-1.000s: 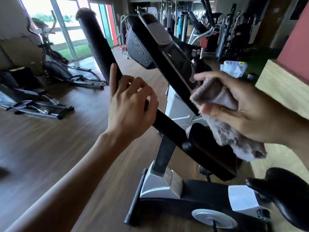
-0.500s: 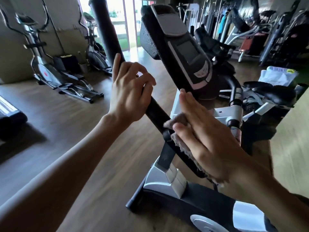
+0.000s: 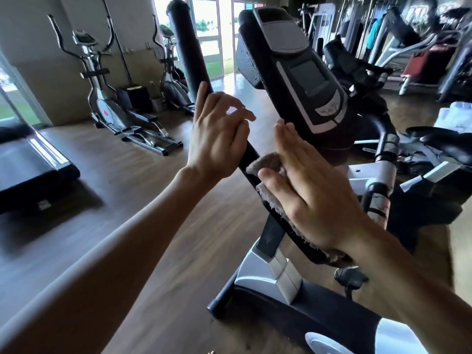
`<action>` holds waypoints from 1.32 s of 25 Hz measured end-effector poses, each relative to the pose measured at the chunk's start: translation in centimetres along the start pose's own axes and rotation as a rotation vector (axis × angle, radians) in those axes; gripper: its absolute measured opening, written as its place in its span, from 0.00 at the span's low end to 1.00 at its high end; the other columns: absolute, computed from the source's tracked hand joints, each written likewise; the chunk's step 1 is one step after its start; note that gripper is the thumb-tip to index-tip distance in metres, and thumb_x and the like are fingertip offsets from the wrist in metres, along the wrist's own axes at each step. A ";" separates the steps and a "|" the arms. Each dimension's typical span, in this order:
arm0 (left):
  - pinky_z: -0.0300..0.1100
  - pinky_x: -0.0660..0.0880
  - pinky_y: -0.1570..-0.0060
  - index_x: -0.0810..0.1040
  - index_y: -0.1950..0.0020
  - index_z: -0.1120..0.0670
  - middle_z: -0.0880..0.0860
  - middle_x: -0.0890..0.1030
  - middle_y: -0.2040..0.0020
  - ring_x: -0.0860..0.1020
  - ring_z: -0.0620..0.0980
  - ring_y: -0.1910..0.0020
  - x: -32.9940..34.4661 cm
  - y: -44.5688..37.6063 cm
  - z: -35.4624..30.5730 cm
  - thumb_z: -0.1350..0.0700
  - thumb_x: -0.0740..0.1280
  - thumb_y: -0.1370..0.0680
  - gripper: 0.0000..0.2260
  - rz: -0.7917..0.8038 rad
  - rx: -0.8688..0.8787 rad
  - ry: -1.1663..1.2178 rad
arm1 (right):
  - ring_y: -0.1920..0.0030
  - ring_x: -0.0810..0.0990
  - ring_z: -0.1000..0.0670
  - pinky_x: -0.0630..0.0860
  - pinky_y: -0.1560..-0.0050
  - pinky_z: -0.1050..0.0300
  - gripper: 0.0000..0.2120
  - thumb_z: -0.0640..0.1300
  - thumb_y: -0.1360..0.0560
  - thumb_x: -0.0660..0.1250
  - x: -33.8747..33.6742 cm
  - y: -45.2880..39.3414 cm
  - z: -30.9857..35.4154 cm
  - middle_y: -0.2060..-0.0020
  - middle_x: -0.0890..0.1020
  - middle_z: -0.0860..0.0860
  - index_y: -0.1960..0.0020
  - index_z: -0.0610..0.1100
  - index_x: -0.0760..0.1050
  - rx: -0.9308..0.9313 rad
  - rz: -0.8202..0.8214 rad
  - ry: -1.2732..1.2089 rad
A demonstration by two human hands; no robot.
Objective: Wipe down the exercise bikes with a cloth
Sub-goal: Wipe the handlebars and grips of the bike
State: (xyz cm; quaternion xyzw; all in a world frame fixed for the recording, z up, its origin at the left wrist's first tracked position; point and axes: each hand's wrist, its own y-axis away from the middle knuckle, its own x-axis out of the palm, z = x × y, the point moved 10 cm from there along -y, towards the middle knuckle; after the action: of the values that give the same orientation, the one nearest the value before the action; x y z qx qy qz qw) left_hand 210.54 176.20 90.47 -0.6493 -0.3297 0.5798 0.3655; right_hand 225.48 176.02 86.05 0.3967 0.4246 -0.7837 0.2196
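Black steel and grey plastic make up the exercise bike (image 3: pixel 286 297) that fills the middle of the view — a heavy, rigid machine, I judge, that will not shift under a wipe. Its console (image 3: pixel 301 72) tilts up toward the camera, and the smooth screen face looks the most delicate part, best wiped lightly. A padded handlebar (image 3: pixel 189 54) slants from upper left down toward the stem; the covering probably gives a little and offers good grip.

Left hand (image 3: pixel 217 139) curls around that bar, thumb laid up along it, steadying the frame. Right hand (image 3: pixel 311 190) lies flat, fingers straight and together, pressing the cloth (image 3: pixel 265 164) against the lower stretch of the bar just below the console.

That cloth is brownish-grey, fuzzy, soft and light — it bunches and trails from under the palm, so it is best held spread beneath flat fingers.
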 end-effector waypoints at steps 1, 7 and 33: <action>0.62 0.54 0.23 0.87 0.50 0.54 0.54 0.82 0.49 0.77 0.58 0.44 -0.1 0.1 0.0 0.57 0.59 0.21 0.16 -0.006 -0.001 0.008 | 0.20 0.44 0.60 0.39 0.25 0.71 0.38 0.64 0.21 0.44 0.1 -0.7 0.3 0.18 0.51 0.51 0.17 0.44 0.46 -0.006 -0.009 0.005; 0.61 0.54 0.23 0.87 0.49 0.54 0.53 0.82 0.49 0.77 0.56 0.42 -0.2 0.2 0.2 0.56 0.58 0.21 0.16 -0.025 -0.037 0.050 | 0.19 0.49 0.57 0.51 0.21 0.57 0.34 0.56 0.18 0.53 -0.5 4.7 -0.3 0.18 0.55 0.49 0.17 0.41 0.51 -0.122 -0.041 -0.047; 0.63 0.58 0.26 0.85 0.49 0.57 0.54 0.83 0.45 0.76 0.59 0.38 -0.3 1.0 -0.3 0.58 0.59 0.20 0.14 -0.041 -0.096 0.077 | 0.21 0.62 0.48 0.58 0.22 0.54 0.37 0.60 0.22 0.52 0.3 2.7 1.3 0.22 0.66 0.41 0.20 0.37 0.59 0.033 -0.112 0.163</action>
State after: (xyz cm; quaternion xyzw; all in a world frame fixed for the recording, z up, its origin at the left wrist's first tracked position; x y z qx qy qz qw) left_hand 210.83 175.45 89.80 -0.6811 -0.3561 0.5302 0.3580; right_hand 226.59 173.50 84.93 0.4383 0.4495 -0.7668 0.1337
